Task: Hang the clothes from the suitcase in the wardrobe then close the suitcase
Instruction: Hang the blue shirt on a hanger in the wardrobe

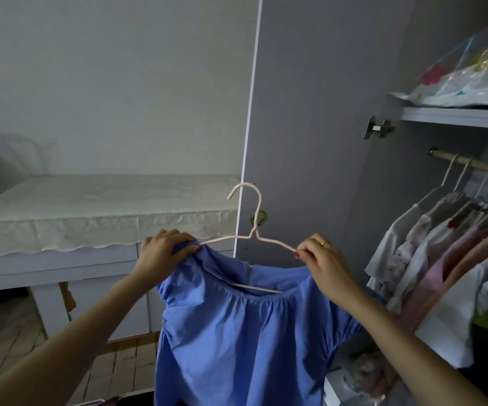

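Observation:
A blue gathered-neck garment point(236, 341) hangs in front of me on a pale pink wire hanger point(254, 227). My left hand point(163, 250) grips the garment's left shoulder over the hanger's left arm. My right hand point(321, 259) pinches the hanger's right end, where the neckline still sits below the wire. The hanger's hook points up and left, in front of the open grey wardrobe door point(310, 127). The wardrobe rail point(471, 164) is to the right and higher than the hook. The suitcase is out of view.
Several garments point(442, 259) on pale hangers fill the rail at the right. A shelf above holds a plastic-wrapped flowered bundle point(477, 74). A white table with a lace cover point(105, 212) stands at the left against the wall. Tiled floor lies below.

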